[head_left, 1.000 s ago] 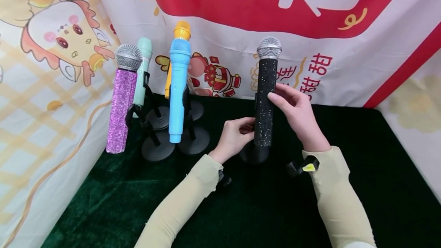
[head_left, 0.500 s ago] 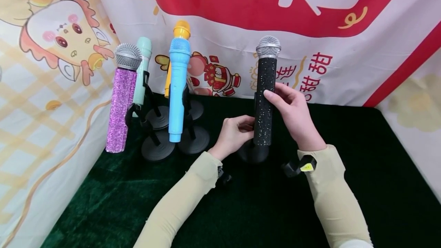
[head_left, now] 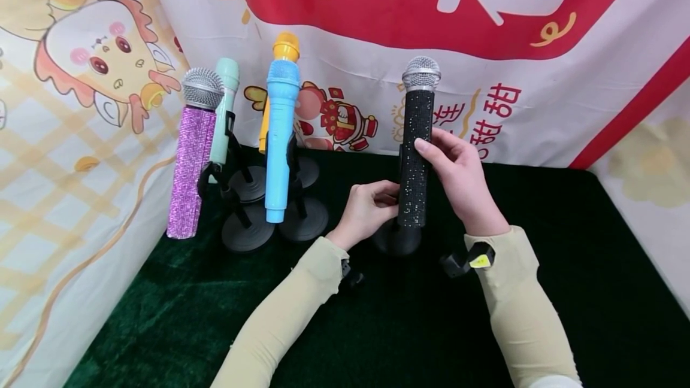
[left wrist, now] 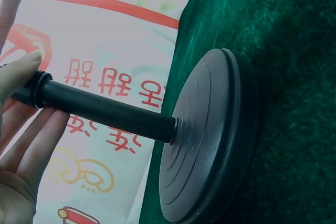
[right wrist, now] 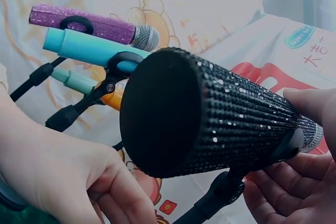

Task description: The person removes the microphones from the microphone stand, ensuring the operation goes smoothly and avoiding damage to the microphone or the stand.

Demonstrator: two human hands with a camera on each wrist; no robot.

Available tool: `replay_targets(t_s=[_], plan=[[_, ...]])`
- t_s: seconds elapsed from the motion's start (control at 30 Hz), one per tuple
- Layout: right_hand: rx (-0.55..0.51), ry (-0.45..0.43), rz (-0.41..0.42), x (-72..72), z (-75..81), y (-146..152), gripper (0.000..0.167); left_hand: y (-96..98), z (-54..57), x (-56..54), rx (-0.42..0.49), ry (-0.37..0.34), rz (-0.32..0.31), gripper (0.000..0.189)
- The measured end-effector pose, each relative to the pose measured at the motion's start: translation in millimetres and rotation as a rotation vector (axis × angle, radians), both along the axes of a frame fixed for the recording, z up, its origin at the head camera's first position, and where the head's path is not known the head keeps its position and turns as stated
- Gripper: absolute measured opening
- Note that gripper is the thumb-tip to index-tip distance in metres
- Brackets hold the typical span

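A black rhinestone-covered microphone with a silver mesh head stands nearly upright in the clip of a black desk stand. My right hand holds its body from the right, thumb across the front and fingers behind. Lower down, my left hand grips the stand's pole by its collar, as the left wrist view shows. The round base rests on the dark green cloth. In the right wrist view the microphone's flat black bottom end faces the camera.
To the left stand several more microphones on black stands: a purple glittery one, a mint green one, a light blue one and an orange one behind it. A printed cloth backdrop rises behind the green cloth.
My right hand has shifted slightly left, its thumb moving farther across the front of the black microphone. The left hand and the stand keep their place.
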State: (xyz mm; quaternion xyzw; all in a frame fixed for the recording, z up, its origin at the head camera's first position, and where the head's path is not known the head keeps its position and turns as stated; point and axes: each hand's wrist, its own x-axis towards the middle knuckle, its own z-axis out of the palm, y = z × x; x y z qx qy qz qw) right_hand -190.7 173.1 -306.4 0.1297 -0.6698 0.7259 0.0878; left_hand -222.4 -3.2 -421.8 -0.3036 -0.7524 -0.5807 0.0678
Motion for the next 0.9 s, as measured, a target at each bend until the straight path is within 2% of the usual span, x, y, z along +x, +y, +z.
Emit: replay_targets(t_s=[0.53, 0.9], plan=[[-0.04, 0.026, -0.016, -3.8, -1.0, -3.5, 0.036, -1.0, 1.5, 0.8, 0.0, 0.029, 0.0, 0.023], [-0.06, 0.035, -0.018, -7.0, 1.3, -3.5, 0.035, -1.1, 1.7, 0.0, -0.01, 0.016, -0.007, 0.022]])
